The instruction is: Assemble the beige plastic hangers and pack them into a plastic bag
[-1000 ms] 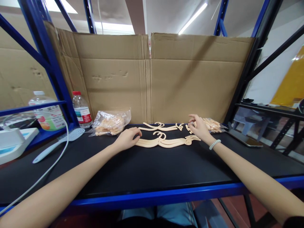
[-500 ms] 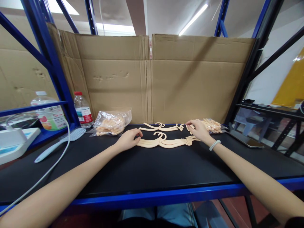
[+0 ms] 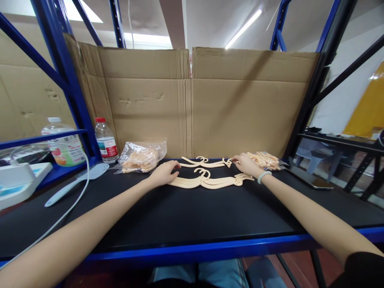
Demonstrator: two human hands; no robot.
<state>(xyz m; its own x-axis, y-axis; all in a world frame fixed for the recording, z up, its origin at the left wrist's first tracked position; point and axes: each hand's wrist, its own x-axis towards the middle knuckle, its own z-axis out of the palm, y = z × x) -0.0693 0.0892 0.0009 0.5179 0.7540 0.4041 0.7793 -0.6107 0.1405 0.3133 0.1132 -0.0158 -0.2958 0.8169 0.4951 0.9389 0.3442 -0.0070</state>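
Note:
Two sets of beige folding clothes hangers lie flat on the black tabletop: a near stack (image 3: 187, 183) and a farther hanger (image 3: 207, 164). Each shows curved hooks at its middle and smaller hooked pieces toward the right. My left hand (image 3: 166, 173) rests at the left ends of both, thumb and fingers apart, holding nothing that I can see. With bent fingers, my right hand (image 3: 247, 165) reaches the small hooked end of the farther hanger. Whether its fingertips grip that end is hidden. A pale beaded bracelet circles the right wrist.
Bags of beige hanger parts stand at the back left (image 3: 141, 157) and behind my right hand (image 3: 265, 159). A hairbrush (image 3: 78, 184), a white cable, a red-capped bottle (image 3: 105, 140) and a phone (image 3: 309, 178) lie or stand around. Cardboard (image 3: 150, 104) walls off the back.
My right hand has shifted left, its fingertips now at the farther hanger's hooked end. My left hand has barely moved. The hangers look unchanged.

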